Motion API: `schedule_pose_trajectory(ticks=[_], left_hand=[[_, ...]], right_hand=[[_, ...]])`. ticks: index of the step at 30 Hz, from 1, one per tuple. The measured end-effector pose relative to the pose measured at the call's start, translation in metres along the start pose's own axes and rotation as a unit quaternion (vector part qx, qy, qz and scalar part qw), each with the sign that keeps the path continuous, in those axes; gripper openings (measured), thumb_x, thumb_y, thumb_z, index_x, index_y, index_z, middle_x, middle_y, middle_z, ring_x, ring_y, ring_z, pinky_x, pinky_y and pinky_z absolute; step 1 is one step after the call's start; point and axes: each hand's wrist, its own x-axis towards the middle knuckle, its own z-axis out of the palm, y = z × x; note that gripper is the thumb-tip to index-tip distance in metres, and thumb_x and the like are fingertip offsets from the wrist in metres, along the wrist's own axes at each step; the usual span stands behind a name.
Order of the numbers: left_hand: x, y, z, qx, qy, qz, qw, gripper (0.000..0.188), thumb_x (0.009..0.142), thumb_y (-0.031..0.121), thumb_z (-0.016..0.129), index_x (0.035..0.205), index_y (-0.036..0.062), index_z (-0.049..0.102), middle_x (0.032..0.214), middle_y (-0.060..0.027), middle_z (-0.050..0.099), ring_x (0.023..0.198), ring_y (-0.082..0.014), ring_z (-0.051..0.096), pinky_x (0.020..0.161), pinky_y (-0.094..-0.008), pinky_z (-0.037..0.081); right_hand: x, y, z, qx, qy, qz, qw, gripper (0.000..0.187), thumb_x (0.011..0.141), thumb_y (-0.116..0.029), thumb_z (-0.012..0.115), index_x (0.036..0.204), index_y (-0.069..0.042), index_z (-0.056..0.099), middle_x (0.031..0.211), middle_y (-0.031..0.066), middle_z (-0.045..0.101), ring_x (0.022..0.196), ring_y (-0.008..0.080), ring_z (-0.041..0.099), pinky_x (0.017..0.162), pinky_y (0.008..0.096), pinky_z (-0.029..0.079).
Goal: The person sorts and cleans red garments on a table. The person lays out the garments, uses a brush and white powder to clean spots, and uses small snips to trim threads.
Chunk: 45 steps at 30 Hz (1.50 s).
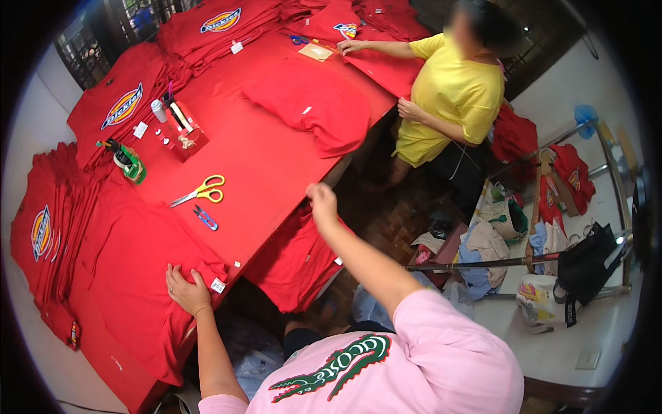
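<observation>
My left hand [187,290] rests flat on a red T-shirt [138,255] spread over the near left of the table, its fingers apart. Beside its fingertips a small white tag [218,285] lies on the fabric. My right hand [322,203] is at the table's near edge with its fingers curled closed; what they hold, if anything, is hidden. Just below that hand, red garments [296,262] hang or lie beneath the table edge. Yellow-handled scissors [207,191] and blue thread snips [205,217] lie on the red tabletop [255,186].
Piles of red shirts [172,41] line the far and left sides. A green tape dispenser [127,162] and an organizer box [183,127] stand left. Another red shirt [310,103] lies mid-table. A person in yellow [455,90] handles red cloth. Garment racks [510,262] stand right.
</observation>
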Motion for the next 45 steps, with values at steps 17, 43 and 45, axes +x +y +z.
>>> schedule_pose_trajectory(ticks=[17, 43, 45], left_hand=[[-0.003, -0.012, -0.003, 0.020, -0.007, -0.011, 1.000, 0.039, 0.093, 0.026, 0.063, 0.128, 0.0084, 0.062, 0.154, -0.0105, 0.053, 0.143, -0.0344, 0.048, 0.115, -0.0501, 0.037], [-0.002, -0.013, 0.000, 0.024, -0.012, -0.008, 1.000, 0.041, 0.096, 0.030, 0.064, 0.132, 0.0100, 0.061, 0.155, -0.0095, 0.054, 0.142, -0.0325, 0.049, 0.113, -0.0489, 0.039], [-0.003, -0.013, 0.001, 0.025, -0.010, -0.007, 1.000, 0.041, 0.096, 0.030, 0.064, 0.132, 0.0100, 0.061, 0.155, -0.0096, 0.054, 0.142, -0.0327, 0.049, 0.112, -0.0489, 0.039]], right_hand=[[0.015, -0.031, 0.102, -0.597, -0.087, -0.165, 0.780, 0.088, 0.100, -0.060, 0.054, 0.165, -0.006, 0.029, 0.171, 0.0293, 0.019, 0.158, 0.0487, 0.014, 0.128, 0.0610, 0.010], [0.059, -0.031, 0.111, -0.542, -0.109, -0.177, 0.815, 0.076, 0.101, -0.046, 0.058, 0.161, -0.004, 0.038, 0.170, 0.0256, 0.024, 0.160, 0.0401, 0.018, 0.129, 0.0561, 0.014], [0.059, -0.031, 0.111, -0.541, -0.109, -0.177, 0.815, 0.076, 0.101, -0.046, 0.058, 0.161, -0.004, 0.038, 0.170, 0.0257, 0.024, 0.160, 0.0402, 0.018, 0.129, 0.0561, 0.014]])
